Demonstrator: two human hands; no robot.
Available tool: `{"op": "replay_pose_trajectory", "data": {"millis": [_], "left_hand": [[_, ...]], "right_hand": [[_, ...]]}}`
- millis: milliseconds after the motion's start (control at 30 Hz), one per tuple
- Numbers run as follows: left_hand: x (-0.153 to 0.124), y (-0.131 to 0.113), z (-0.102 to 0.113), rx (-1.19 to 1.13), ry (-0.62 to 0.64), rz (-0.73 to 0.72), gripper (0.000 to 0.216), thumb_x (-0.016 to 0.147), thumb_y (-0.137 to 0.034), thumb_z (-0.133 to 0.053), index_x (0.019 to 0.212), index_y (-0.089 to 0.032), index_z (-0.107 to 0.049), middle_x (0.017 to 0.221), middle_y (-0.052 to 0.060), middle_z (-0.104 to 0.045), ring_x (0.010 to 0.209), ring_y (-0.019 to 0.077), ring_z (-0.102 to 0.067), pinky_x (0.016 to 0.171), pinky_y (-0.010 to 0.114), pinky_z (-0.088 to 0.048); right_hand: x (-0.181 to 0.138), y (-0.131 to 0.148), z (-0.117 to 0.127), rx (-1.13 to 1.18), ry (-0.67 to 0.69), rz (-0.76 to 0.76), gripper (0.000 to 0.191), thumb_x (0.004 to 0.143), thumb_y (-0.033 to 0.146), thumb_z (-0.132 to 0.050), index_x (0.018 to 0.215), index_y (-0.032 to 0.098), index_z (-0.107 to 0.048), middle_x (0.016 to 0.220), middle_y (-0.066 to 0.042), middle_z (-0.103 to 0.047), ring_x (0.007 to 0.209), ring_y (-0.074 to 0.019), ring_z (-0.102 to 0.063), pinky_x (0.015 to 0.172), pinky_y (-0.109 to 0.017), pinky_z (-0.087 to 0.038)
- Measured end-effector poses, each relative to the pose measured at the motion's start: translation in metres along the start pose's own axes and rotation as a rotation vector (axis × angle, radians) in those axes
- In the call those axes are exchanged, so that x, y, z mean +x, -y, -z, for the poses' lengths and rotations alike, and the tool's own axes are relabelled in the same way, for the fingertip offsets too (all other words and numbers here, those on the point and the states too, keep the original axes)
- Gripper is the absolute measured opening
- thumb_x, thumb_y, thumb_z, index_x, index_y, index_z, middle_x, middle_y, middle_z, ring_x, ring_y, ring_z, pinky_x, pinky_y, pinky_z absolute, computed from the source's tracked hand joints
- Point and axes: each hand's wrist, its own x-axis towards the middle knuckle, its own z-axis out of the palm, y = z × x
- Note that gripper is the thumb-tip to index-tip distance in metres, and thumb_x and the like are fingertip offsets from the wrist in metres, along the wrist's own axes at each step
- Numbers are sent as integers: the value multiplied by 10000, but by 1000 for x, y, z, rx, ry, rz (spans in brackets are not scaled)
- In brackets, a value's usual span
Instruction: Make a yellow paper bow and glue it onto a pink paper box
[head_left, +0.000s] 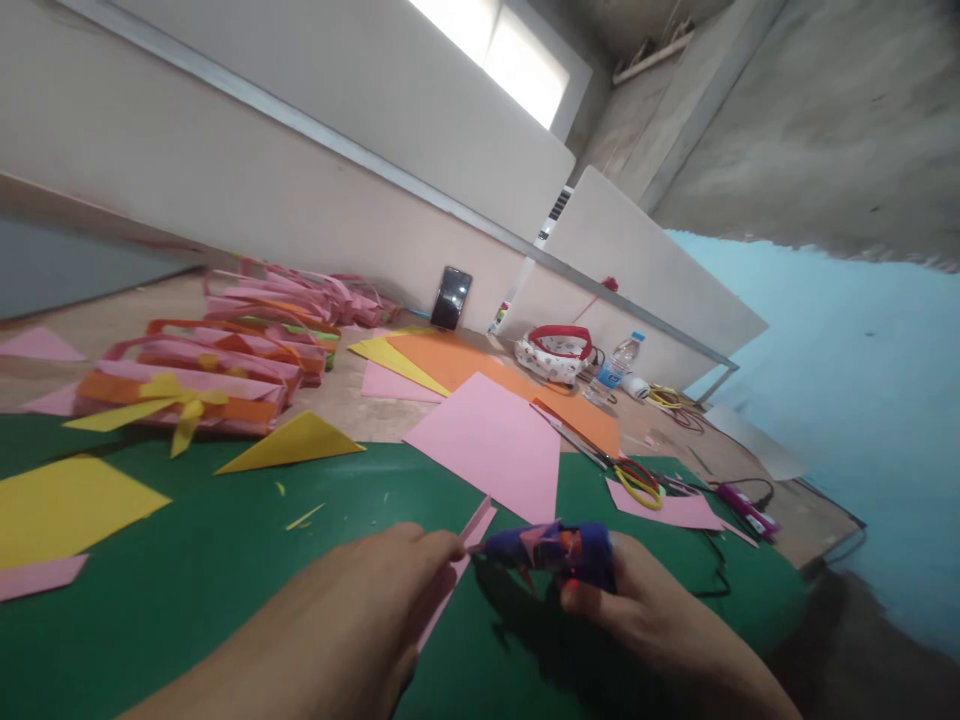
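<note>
and here we are at the lower middle of the frame, where the pink strip (478, 522) slants up from the left hand (394, 580), its far end poking free toward the big pink sheet (495, 440). it looks like paper or thin card with a lengthwise fold: very light, i'd say, stiff along that crease, quick to bend or crumple across it, hardly slippery. best hold is a soft pinch on the edges, well clear of any hot glue.

over to its partner, the blue glue gun (589, 548), lying level just right of the strip, nozzle pointing left. a red glow shows on its underside. that one should feel hard, firm and a bit heavier, though hardly a burden; take it by the handle, never the nozzle, which is likely hot.

now the hands! the left is nearly closed, thumb and fingers pinching the strip with barely a gap, its lower fingers tucked from view. the right hand (634, 595) is curled snugly around the gun's handle, at the lower right of center; whether a finger presses the trigger, i cannot tell. the nozzle sits right at the strip, close by the left fingertips, and blur hides whether it actually touches. all this above the green mat (217, 570).
</note>
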Motion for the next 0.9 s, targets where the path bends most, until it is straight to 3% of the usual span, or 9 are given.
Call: {"op": "replay_pose_trajectory", "data": {"millis": [167, 367, 600, 900], "left_hand": [[0, -4, 3, -11, 12, 17, 240, 811, -406, -474, 844, -259, -661, 792, 59, -659, 723, 218, -624, 670, 317, -492], [1, -8, 6, -10, 19, 27, 210, 790, -361, -501, 884, -260, -659, 864, 72, -681, 762, 229, -639, 686, 322, -499], [1, -12, 9, 40, 25, 45, 200, 771, -323, -518, 901, -265, -659, 910, 76, -688, 807, 248, -655, 701, 336, -497], [-3, -14, 5, 14, 13, 54, 197, 769, -285, -510, 896, -240, -654, 938, 100, -684, 820, 275, -660, 691, 367, -495]], "right_hand": [[7, -3, 7, -123, -48, 8, 417, 866, 414, -559, 1213, 189, -613, 1047, -80, -655, 971, -241, -590, 881, -366, -473], [-1, 5, 2, -70, -1, -11, 406, 858, 376, -583, 1225, 206, -607, 1051, -73, -661, 971, -235, -594, 878, -354, -478], [4, 3, 9, -212, -73, -26, 419, 873, 431, -538, 1195, 178, -624, 1007, -79, -659, 937, -246, -592, 857, -366, -484], [-9, 14, -6, -42, 91, 15, 453, 834, 436, -607, 1224, 205, -608, 1026, -62, -670, 939, -232, -599, 827, -315, -487]]}}
